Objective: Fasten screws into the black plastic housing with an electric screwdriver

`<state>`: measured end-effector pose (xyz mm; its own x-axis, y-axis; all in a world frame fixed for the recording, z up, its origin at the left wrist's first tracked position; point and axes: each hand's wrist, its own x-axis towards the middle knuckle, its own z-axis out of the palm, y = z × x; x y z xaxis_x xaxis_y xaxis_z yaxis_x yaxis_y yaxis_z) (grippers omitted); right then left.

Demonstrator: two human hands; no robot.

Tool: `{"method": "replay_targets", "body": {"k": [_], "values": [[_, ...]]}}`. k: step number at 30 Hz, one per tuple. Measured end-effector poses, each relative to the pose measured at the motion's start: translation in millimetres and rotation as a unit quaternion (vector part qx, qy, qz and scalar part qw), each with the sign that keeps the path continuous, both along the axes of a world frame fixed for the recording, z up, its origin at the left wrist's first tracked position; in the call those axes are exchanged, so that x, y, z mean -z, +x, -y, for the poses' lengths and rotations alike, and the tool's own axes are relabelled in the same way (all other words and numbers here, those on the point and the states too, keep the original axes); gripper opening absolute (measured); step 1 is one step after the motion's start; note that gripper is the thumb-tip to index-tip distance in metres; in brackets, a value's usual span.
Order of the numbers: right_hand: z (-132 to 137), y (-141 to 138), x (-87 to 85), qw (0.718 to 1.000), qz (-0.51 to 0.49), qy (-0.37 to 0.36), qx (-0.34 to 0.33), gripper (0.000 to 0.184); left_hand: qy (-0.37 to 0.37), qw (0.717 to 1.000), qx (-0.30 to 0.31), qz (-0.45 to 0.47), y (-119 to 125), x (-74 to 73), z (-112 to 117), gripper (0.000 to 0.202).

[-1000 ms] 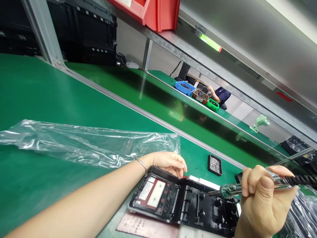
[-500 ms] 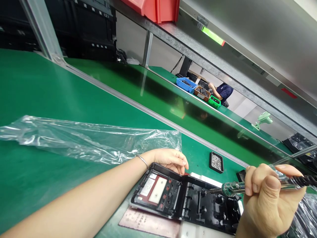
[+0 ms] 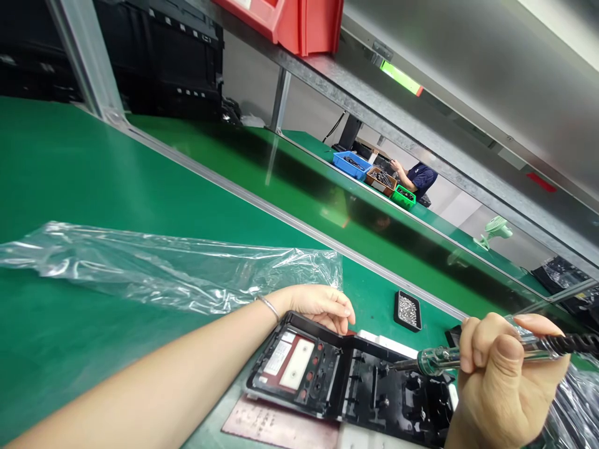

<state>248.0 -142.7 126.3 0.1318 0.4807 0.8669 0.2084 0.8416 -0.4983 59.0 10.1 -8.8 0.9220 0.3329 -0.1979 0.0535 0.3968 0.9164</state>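
Note:
A hinged-looking black plastic housing (image 3: 337, 380) lies with its inside facing up, showing posts, ribs and a panel with a white plate. My left hand (image 3: 322, 305) rests at its far rim, fingers curled down against the edge; some fingertips are hidden behind it. In my right hand (image 3: 510, 374) is a soldering iron (image 3: 435, 360) with a clear handle and a black coiled cord sleeve. Its tip points left, into the housing's right half, at or just above a small post; whether it touches cannot be made out.
A small black tray (image 3: 407, 310) of tiny metal parts sits behind the housing. Clear plastic film (image 3: 187, 265) stretches across the green table. Below the housing lies a pinkish marked plate (image 3: 276, 424). Overhead is a shelf with red bins (image 3: 309, 25); a person (image 3: 421, 178) works beyond.
The view has tilted slightly, shifting the background a little downward. Both hands, the soldering iron and the housing keep nearly the same places relative to each other.

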Motion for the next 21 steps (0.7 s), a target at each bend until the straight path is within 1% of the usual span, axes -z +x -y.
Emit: {"method": "replay_targets", "body": {"k": [9,16,21], "values": [[-1.6,-0.1,-0.2,1.0,-0.006,0.003,0.001,0.014,-0.001,1.0,-0.003,-0.001,0.0,1.1,1.2,0.035],[-1.0,-0.6,1.0,1.0,-0.001,0.002,0.005,0.014,-0.003,1.0,-0.002,-0.004,0.0,1.8,0.8,0.038],[-0.8,0.6,0.2,1.0,0.001,0.004,0.004,0.014,-0.004,1.0,-0.002,-0.002,-0.4,-0.1,0.9,0.037]]}}
